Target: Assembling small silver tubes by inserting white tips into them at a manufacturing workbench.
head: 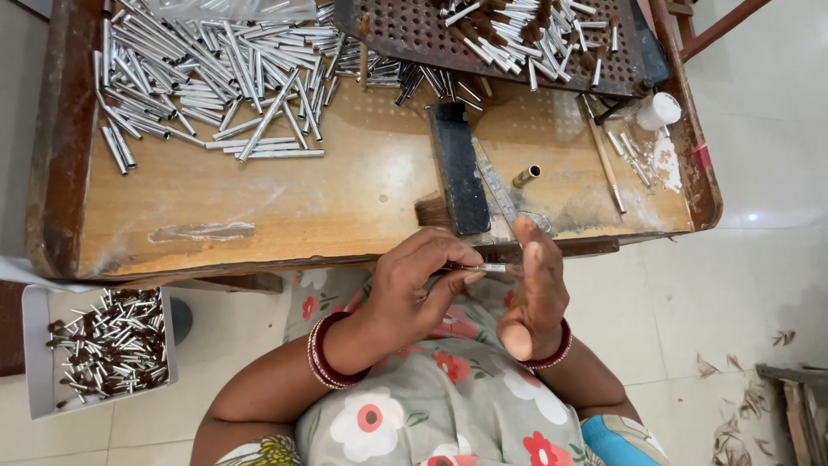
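Observation:
My left hand [414, 280] pinches a thin silver metal tube [485, 268] with a dark tuft at its left end, held level just in front of the wooden table's near edge [259, 259]. My right hand [535, 289] is raised beside it, palm flat and fingers straight, its fingers touching the tube's right end. Both wrists wear red bangles. A heap of loose silver tubes [207, 78] lies on the table's far left. A black block [459, 168] stands on the table just beyond my hands.
A perforated dark tray [405, 34] with tufted tubes sits at the far edge. A brass tube [526, 175], thin sticks [604, 160] and a white pot [660, 110] with white powder lie right. A white box [34, 362] of finished pieces rests on the floor, left.

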